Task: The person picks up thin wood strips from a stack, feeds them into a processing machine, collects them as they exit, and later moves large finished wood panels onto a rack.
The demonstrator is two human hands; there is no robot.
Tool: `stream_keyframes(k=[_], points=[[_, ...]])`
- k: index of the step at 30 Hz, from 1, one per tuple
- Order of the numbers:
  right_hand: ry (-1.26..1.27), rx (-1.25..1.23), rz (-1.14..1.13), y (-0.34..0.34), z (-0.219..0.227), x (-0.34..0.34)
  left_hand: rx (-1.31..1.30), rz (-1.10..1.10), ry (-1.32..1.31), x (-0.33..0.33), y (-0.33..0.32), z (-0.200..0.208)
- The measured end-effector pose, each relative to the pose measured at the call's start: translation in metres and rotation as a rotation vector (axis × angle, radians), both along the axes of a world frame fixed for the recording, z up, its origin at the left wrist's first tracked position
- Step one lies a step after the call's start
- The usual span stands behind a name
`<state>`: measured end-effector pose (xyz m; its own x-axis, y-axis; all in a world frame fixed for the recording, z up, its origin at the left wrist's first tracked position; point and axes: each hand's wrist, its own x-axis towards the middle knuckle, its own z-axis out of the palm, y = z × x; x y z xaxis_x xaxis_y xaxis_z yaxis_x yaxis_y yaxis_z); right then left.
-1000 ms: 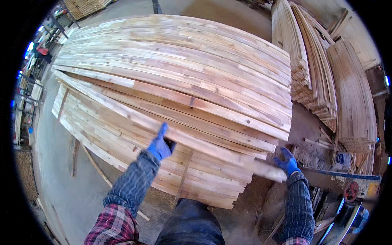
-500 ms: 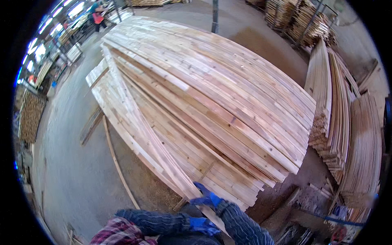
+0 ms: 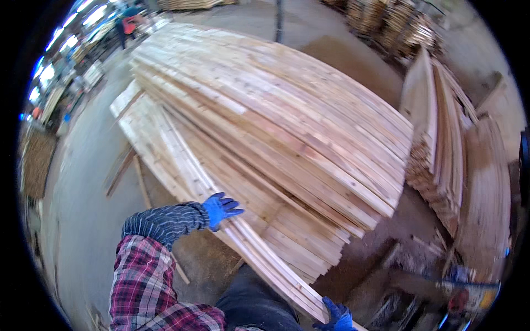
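A narrow bundle of long, thin wooden planks [image 3: 259, 248] slants across the near left side of a wide stack of boards [image 3: 276, 127], its near end passing in front of my body. My left hand [image 3: 221, 209], in a blue glove, lies across the top of the bundle partway along, its fingers spread. Down at the lower edge, my right hand [image 3: 338, 316], also blue-gloved, is closed around the planks close to their near end. Part of that hand and the tip of the bundle are cut off by the picture's edge.
Curved piles of boards [image 3: 433, 149] stand on the right, with more stacked timber [image 3: 386, 22] behind. A post [image 3: 279, 22] rises beyond the big stack. Loose strips [image 3: 141, 182] lie on the floor at left. Far back left, a person [image 3: 128, 25] stands near workbenches.
The plank bundle has slid toward me and to the lower right, its far end leaving the stack's far corner. My left hand has reached forward onto it; my right hand has moved down and right.
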<state>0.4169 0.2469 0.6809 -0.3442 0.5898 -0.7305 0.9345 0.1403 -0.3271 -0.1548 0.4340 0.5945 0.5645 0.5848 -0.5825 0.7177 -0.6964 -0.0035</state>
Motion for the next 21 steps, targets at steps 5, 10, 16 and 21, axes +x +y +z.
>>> stream_keyframes(k=[5, 10, 16, 21], points=[[0.128, 0.261, -0.051, -0.036, 0.018, 0.026, -0.050, -0.164, -0.123, 0.030, -0.008, -0.014], [-0.054, 0.269, -0.019, -0.093, 0.002, 0.060, 0.038, -0.155, -0.191, 0.060, -0.064, -0.036], [-0.089, 0.522, -0.187, -0.153, -0.001, 0.122, 0.166, -0.091, -0.339, 0.116, -0.109, 0.002], [-0.185, 0.800, -0.287, -0.174, 0.040, 0.180, 0.367, -0.159, -0.404, 0.193, -0.127, 0.078]])
